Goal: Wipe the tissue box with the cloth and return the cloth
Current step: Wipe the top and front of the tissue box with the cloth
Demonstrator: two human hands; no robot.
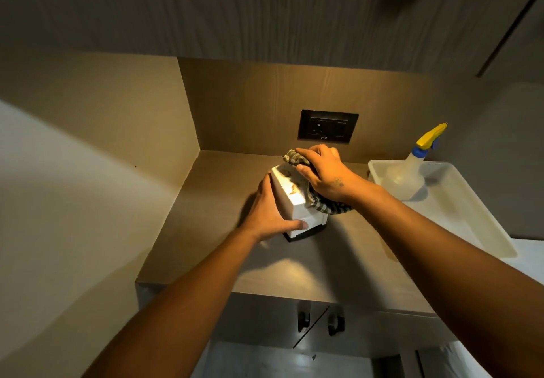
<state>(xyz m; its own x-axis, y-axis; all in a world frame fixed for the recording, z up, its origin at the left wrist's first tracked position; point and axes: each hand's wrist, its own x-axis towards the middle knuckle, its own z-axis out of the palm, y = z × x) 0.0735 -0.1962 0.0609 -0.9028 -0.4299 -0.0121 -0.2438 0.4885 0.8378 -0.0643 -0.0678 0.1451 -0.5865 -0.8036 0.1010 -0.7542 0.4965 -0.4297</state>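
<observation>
- The tissue box (290, 198) is held on the tabletop (206, 201), the left hand (269, 212) clamped on its side.
- The cloth (321, 204) is pressed on the box, gripped by the right hand (323, 176).

Two hands – left hand (269, 211), right hand (323, 176) – one tissue box (290, 198), one cloth (329, 205), one spray bottle (407, 171), one tray (459, 201), one wall socket (327, 126), two cabinet handles (303, 320).

White tissue box (290, 193) w/ brown stains; cloth (325, 205) grey-green checked; spray bottle (407, 171) yellow/blue top; tray (471, 215) white.
</observation>
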